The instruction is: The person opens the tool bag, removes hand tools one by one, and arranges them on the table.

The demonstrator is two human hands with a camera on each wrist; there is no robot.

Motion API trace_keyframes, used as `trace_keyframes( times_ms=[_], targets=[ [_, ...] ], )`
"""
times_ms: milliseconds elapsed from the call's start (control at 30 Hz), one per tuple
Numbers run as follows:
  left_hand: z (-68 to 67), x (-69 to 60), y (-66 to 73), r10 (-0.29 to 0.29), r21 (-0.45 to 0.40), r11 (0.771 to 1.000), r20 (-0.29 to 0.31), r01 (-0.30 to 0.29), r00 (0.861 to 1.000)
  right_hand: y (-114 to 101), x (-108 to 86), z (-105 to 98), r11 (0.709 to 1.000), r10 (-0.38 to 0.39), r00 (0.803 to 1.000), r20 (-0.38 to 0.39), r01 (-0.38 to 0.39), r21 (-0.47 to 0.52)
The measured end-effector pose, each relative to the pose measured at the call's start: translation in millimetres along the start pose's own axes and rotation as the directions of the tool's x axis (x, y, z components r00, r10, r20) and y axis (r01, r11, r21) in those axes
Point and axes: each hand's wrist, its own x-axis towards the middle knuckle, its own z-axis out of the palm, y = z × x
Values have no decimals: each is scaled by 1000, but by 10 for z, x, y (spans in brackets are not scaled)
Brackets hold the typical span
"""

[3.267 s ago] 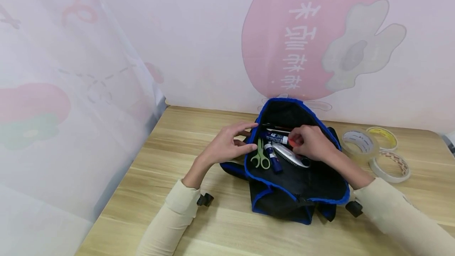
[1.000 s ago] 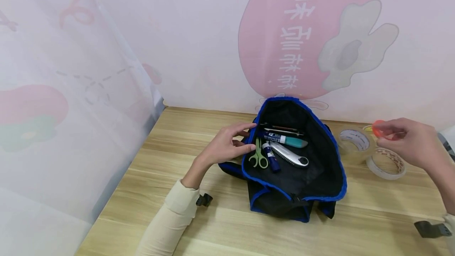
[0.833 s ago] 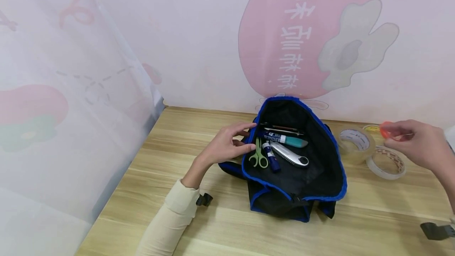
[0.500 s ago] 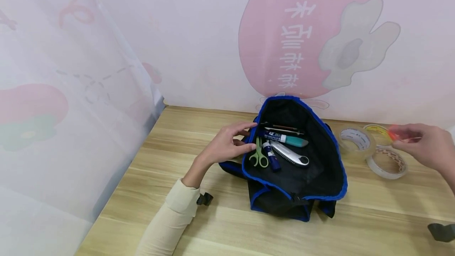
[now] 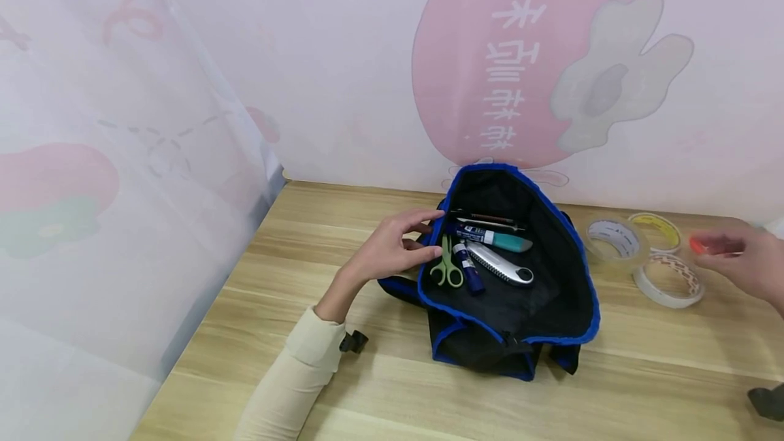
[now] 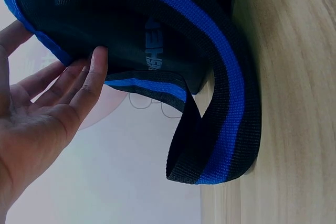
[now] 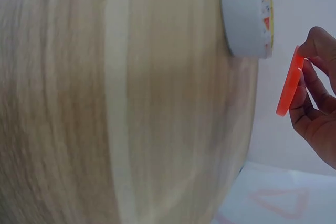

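Observation:
A black tool bag [image 5: 545,312] with blue trim gapes on the table. My left hand [image 5: 392,243] grips its left rim, thumb over the edge and fingers along the outside. Within lie green scissors [image 5: 454,276], a silver utility knife [image 5: 501,265], a dark blue tube [image 5: 469,274], a second blue tube with a white label [image 5: 478,233] and a teal-ended tool [image 5: 513,243]. At the far right, my right hand [image 5: 747,260] pinches a thin orange-red tape roll [image 7: 290,87]. It is raised above the table, seen edge-on in the right wrist view.
Right of the bag lie a wide clear tape roll [image 5: 625,265], a roll with a yellow core [image 5: 674,235] and a whitish roll [image 5: 667,299]. A blue-striped strap [image 6: 231,119] loops from the bag's left side. A printed curtain [image 5: 343,87] hangs behind the table.
My right hand has taken the orange-red tape roll out of the bag and carried it right, past the other rolls. My left hand stays on the rim.

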Motion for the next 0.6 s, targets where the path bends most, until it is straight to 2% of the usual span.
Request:
trace_keyframes(
  times_ms=[333, 600],
  targets=[
    [-2, 10, -19, 6, -12, 1000, 9, -6, 1000, 123, -34, 39, 997, 57, 998, 37, -55, -51],
    [-7, 6, -11, 3, -9, 1000, 6, -3, 1000, 61, -58, 98, 998, 23, 1000, 11, -22, -54]
  ],
)
